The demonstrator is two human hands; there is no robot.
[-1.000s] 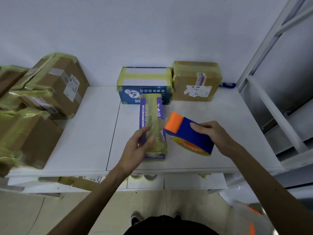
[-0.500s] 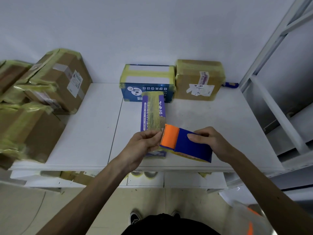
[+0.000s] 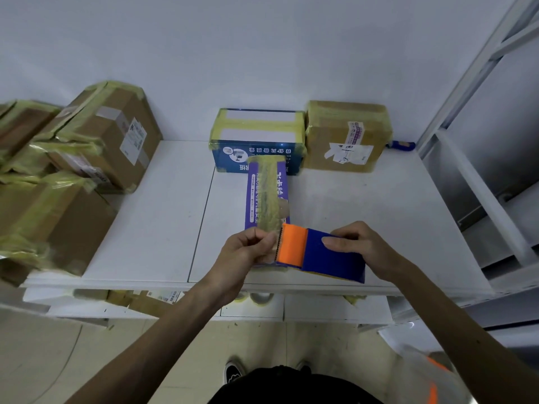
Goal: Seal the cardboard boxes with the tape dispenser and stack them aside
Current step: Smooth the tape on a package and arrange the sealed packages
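Observation:
A narrow purple box (image 3: 267, 196) lies lengthwise on the white table (image 3: 163, 223), with yellowish tape running along its top. My right hand (image 3: 357, 246) grips the blue and orange tape dispenser (image 3: 318, 253) over the box's near end. At the dispenser's toothed orange edge, my left hand (image 3: 248, 249) pinches the tape end. The near end of the box is hidden under both hands.
A blue taped box (image 3: 258, 141) and a brown taped box (image 3: 347, 137) stand against the back wall. Several taped cardboard boxes (image 3: 73, 158) are piled on the left. A white metal rack (image 3: 481, 135) rises at the right. Tape rolls (image 3: 256, 297) sit below the table edge.
The dispenser has moved left and down to the box's near end. My left hand left the top of the box and now pinches the tape at the dispenser's cutter.

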